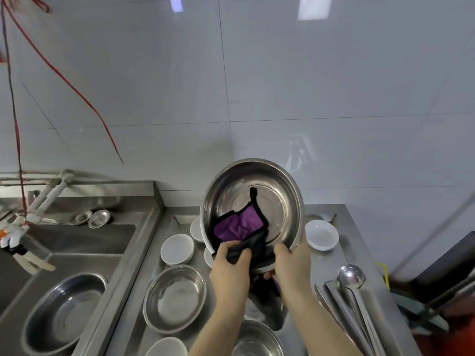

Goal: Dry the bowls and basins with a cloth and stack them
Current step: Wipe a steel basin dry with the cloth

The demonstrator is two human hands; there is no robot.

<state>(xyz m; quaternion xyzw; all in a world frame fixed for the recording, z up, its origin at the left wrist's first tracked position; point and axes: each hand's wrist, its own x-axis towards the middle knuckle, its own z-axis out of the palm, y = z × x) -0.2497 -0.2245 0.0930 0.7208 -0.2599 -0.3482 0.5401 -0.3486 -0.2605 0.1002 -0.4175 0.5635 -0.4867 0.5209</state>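
Note:
I hold a large steel basin [272, 191] tilted up on edge, its inside facing me, above the steel counter [326, 268]. My right hand [291, 265] grips its lower rim. My left hand [231, 268] clutches a purple cloth with black trim [237, 227] that lies inside the basin against its lower left wall. More steel basins rest on the counter: one at the left [176, 298] and one at the bottom [257, 340]. White bowls [177, 249] [321, 234] sit around them.
A sink [77, 240] lies at the left with a steel basin [64, 309] in its near compartment and small lids at its back. A ladle and tongs [352, 299] lie at the counter's right. A tiled wall rises behind. Red cords hang at the upper left.

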